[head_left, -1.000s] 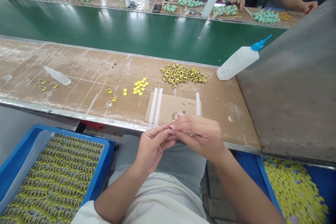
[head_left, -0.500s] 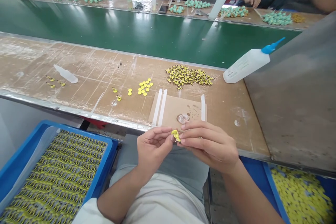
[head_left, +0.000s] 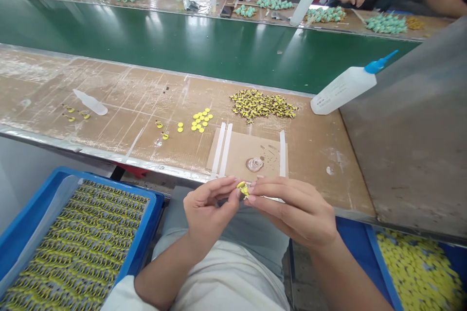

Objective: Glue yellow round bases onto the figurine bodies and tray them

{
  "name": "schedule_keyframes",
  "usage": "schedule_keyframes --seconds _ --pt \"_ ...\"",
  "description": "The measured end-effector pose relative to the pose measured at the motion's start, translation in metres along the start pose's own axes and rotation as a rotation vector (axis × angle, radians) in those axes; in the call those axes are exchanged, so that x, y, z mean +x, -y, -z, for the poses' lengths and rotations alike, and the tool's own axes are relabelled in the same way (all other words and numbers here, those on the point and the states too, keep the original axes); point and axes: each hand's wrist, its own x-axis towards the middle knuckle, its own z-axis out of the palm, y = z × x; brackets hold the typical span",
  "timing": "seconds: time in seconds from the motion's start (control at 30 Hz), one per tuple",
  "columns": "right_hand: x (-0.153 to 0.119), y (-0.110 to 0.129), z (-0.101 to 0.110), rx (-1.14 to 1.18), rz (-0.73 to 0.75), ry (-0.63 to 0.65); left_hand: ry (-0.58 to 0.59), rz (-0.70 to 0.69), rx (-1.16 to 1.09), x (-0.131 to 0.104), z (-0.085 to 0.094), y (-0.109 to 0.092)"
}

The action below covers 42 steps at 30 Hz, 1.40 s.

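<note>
Between my fingertips, just off the table's front edge, is a small yellow figure with a round yellow disc (head_left: 242, 186). My left hand (head_left: 209, 211) pinches its disc side with thumb and fingers. From the right, my right hand (head_left: 295, 206) grips the figure's body; fingers cover part of it. Beyond my hands lies a cardboard sheet (head_left: 237, 148) with white tape strips and a whitish glue blob (head_left: 254, 164). A heap of small yellow and black figures (head_left: 260, 106) sits behind the sheet. Loose yellow discs (head_left: 202, 119) lie to its left.
A blue tray (head_left: 158, 204) at lower left holds rows of yellow-black pieces. At lower right, a bin holds yellow discs (head_left: 419, 272). A white squeeze bottle (head_left: 345, 90) leans by a metal panel (head_left: 408, 131). Past the green belt (head_left: 164, 39), other people work.
Both my hands have shifted very slightly, and the small figure between them has tilted a little. Across the belt, a person's hand in a pink sleeve has lowered to a small container.
</note>
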Motion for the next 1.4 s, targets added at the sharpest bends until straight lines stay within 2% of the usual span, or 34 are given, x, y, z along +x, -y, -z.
schedule_keyframes --seconds 0.17,0.3,0.57,0.73,0.87,1.0,1.1,1.27,1.4 --pt "0.003 0.006 -0.004 0.045 -0.02 -0.06 -0.004 -0.151 -0.038 -0.001 0.002 0.002" --pt "0.002 0.005 -0.007 0.07 -0.002 -0.045 0.01 -0.194 -0.027 0.0 0.004 0.003" --pt "0.004 0.0 -0.012 0.097 0.007 -0.056 -0.029 -0.108 0.037 0.003 0.005 0.001" --pt "0.007 0.002 -0.011 0.154 -0.059 -0.044 0.02 0.016 0.003 0.006 0.007 -0.002" --pt "0.01 0.004 -0.01 0.301 -0.27 -0.121 0.115 0.096 -0.113 0.008 0.01 -0.001" --pt "0.012 0.005 -0.008 0.53 -0.62 -0.157 0.251 0.181 -0.235 0.009 0.011 0.002" --pt "0.014 0.006 -0.006 0.701 -0.841 -0.15 0.289 0.189 -0.269 0.01 0.011 0.002" --pt "0.022 0.006 -0.001 0.962 -1.022 -0.075 0.305 0.067 -0.194 0.011 0.013 0.002" --pt "0.028 0.005 0.001 1.073 -1.151 -0.008 0.323 -0.132 -0.112 0.011 0.019 0.007"
